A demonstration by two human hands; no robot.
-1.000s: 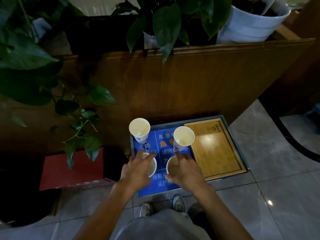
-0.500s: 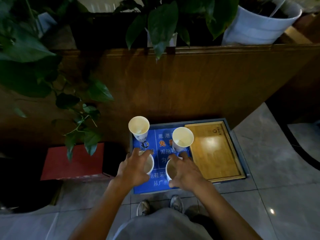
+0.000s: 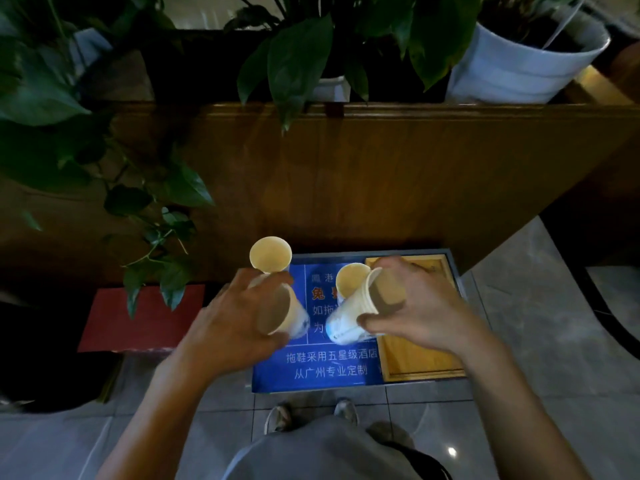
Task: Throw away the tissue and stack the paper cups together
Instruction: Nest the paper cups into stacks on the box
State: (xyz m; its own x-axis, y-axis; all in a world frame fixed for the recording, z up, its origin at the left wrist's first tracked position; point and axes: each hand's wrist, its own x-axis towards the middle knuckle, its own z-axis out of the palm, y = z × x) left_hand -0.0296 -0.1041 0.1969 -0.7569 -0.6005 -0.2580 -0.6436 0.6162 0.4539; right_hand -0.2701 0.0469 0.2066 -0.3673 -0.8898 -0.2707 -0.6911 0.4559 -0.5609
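Left hand (image 3: 228, 317) is gripping one paper cup (image 3: 282, 311), tilted, mouth toward the camera. Right hand (image 3: 420, 308) is clasping a second cup (image 3: 360, 306), tipped sideways, base pointing left. Both are hovering just above the blue sign (image 3: 332, 370); cups near each other, not nested. Behind them two more cups are standing upright: the far-left cup (image 3: 270, 254) and the middle cup (image 3: 349, 278). Wooden tray (image 3: 415, 362) is sitting beside the sign. No tissue visible, so can't tell if binned. Judging stacking as just starting, nothing stacked yet.
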